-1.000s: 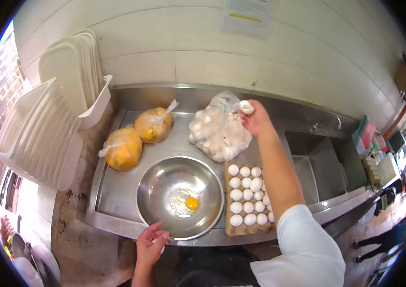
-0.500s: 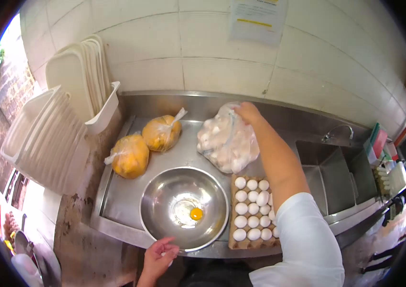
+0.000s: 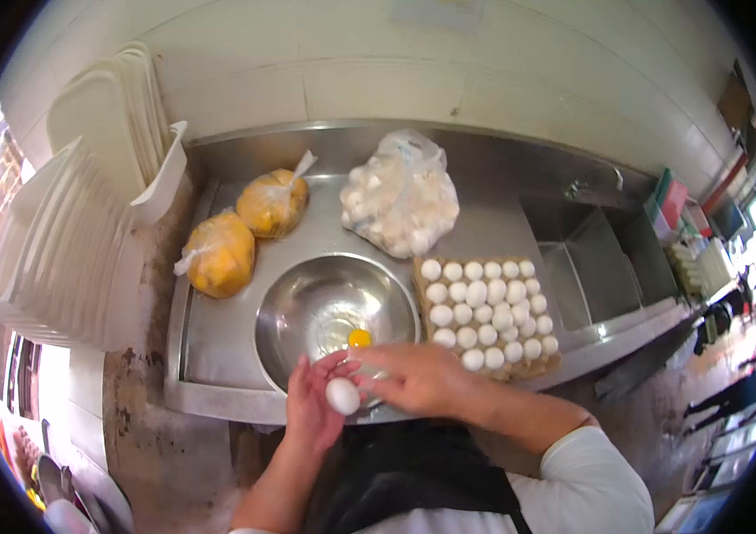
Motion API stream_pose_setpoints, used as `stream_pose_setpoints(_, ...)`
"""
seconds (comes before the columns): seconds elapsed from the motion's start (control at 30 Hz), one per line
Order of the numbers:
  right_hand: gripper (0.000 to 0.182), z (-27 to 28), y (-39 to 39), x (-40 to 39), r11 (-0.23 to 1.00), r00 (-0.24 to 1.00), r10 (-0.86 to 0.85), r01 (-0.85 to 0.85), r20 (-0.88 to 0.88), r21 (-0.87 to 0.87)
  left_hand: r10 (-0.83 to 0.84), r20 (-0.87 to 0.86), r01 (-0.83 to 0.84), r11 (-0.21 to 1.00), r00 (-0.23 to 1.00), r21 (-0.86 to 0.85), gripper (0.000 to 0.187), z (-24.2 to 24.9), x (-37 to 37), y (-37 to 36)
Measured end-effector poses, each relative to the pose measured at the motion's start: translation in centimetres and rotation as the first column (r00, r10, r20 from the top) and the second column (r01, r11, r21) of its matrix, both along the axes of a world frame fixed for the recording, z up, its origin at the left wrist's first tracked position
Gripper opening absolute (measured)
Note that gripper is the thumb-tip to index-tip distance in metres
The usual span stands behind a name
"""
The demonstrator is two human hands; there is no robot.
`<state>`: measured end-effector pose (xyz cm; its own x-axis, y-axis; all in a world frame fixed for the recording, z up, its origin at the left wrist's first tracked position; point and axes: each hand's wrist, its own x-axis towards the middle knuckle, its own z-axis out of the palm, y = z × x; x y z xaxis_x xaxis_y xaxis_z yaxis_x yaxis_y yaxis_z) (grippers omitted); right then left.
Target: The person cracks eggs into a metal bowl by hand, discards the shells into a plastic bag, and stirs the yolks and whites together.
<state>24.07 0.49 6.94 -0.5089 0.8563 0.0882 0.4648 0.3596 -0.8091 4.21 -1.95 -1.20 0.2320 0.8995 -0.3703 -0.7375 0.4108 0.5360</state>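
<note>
A white egg (image 3: pixel 342 396) rests in my left hand (image 3: pixel 308 400), with the fingers curled beside it, in front of the steel bowl's near rim. My right hand (image 3: pixel 427 378) is just right of the egg, fingers stretched toward it and slightly blurred; nothing shows in them. Inside the wide steel bowl (image 3: pixel 307 298) lies one yellow yolk (image 3: pixel 359 338) in clear egg white. Right of the bowl stands a cardboard tray (image 3: pixel 538 367) filled with white eggs (image 3: pixel 492 270), a few lying on top of others.
Behind the bowl sits a clear plastic bag (image 3: pixel 400 200) of pale pieces resembling eggshells. Two tied bags of yellow-orange contents (image 3: pixel 220 254) (image 3: pixel 273 203) lie at left. White plastic tubs (image 3: pixel 57 240) and lids (image 3: pixel 102 116) are stacked left; a steel sink (image 3: pixel 578 267) is at right.
My right hand has let go of the plastic bag and come back toward my left hand. My left hand has turned up, showing the egg. The view has shifted.
</note>
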Motion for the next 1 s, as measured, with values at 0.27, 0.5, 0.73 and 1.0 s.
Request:
stream_pose_setpoints(0.27,0.051,-7.5,-8.3,-1.3,0.928,0.976,-0.215,0.196,0.025,0.318,-0.238,-0.064,0.241,0.969,0.969,0.061,0.069,-0.8,2.5,-1.8)
stream_pose_setpoints(0.5,0.05,-17.1,-15.1,2.5,0.787,0.82,-0.572,0.557,-0.025,0.264,-0.2,-0.352,0.265,0.953,0.914,0.147,0.054,0.6,-2.4,-1.5)
stream_pose_setpoints(0.73,0.05,-17.5,-14.1,1.8,0.701,0.799,-0.595,0.569,-0.089,0.43,-0.147,-0.314,0.192,0.974,0.938,0.117,0.05,0.3,-5.7,-1.2)
stream_pose_setpoints(1.0,0.046,-15.1,-12.7,0.4,0.785,0.773,-0.593,0.618,-0.225,0.051,-0.26,-0.513,0.408,0.891,0.818,0.199,0.043,-0.2,-3.3,-1.7)
